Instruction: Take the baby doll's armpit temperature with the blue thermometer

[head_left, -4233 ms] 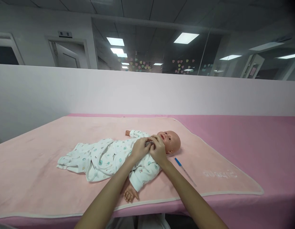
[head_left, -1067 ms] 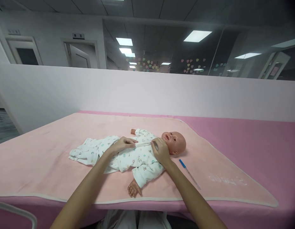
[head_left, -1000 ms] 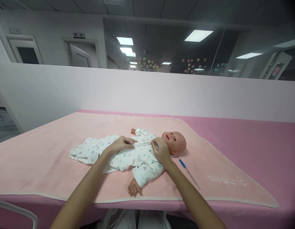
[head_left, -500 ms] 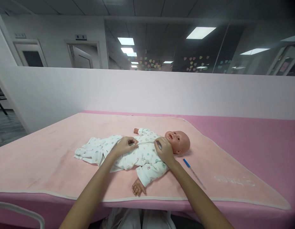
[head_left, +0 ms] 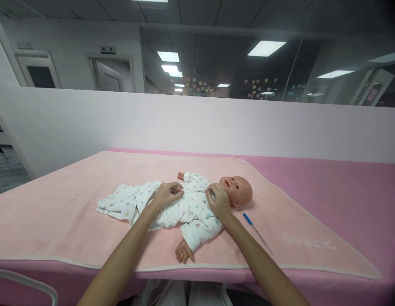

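A baby doll lies on its back, head to the right, in a white printed outfit. My left hand rests over the doll's belly, thumb and fingers pinched on the front edge of the outfit. Up near the doll's neck, my right hand pinches the same edge, which runs in a line between both hands. My fingertips partly hide the cloth they hold. One doll hand sticks out of the near sleeve, the other from the far sleeve.
A thin clear stick with a blue end, like a thermometer, lies right of the doll. Beneath is a peach mat on a pink surface. A white low wall stands behind; a white rail is at lower left.
The view has shifted slightly. Both hands stay at the outfit's front edge, nearly still; the strip of cloth between them seems to lie a little flatter.
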### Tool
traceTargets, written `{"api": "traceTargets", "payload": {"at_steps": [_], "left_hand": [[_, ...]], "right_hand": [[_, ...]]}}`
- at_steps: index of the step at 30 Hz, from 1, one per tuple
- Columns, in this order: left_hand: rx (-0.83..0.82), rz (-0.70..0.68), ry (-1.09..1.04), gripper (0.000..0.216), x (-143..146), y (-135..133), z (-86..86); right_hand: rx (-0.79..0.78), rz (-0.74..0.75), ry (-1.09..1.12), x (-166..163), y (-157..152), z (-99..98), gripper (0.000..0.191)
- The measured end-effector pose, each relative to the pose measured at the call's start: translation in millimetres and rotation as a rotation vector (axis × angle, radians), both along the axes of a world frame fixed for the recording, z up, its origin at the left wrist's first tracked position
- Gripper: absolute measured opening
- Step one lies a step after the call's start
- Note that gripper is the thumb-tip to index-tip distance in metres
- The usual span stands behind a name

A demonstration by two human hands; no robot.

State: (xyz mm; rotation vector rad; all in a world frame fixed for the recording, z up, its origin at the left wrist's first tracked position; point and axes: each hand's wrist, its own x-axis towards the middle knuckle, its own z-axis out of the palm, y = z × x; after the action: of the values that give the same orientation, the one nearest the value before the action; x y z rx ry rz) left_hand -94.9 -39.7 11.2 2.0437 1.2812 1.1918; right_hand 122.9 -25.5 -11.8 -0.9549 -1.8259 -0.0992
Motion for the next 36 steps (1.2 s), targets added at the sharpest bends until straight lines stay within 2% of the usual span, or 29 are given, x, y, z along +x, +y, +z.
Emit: {"api": "traceTargets", "payload": {"at_steps": [12,20,29,36], "left_hand": [[0.045,-0.051,0.127,0.021,0.0,-5.2,5.9],[-0.036,-0.094,0.066,0.025,-1.0,-3.1,3.9],[-0.014,-0.144,0.086,0.021,-1.5,-2.4,3.3],[-0.067,-0.169,0.017,0.021,-2.2,-1.8,2.9]], "right_hand": [[-0.002,-0.004,0.005,0.6,-3.9,3.3,0.013],[0.030,0.001,0.000,0.4,-4.3,3.3,0.013],[0.028,-0.008,-0.008,1.7,-2.2,1.3,0.014],[0.029,-0.006,-0.014,1.9,-2.9,1.7,0.014]]}}
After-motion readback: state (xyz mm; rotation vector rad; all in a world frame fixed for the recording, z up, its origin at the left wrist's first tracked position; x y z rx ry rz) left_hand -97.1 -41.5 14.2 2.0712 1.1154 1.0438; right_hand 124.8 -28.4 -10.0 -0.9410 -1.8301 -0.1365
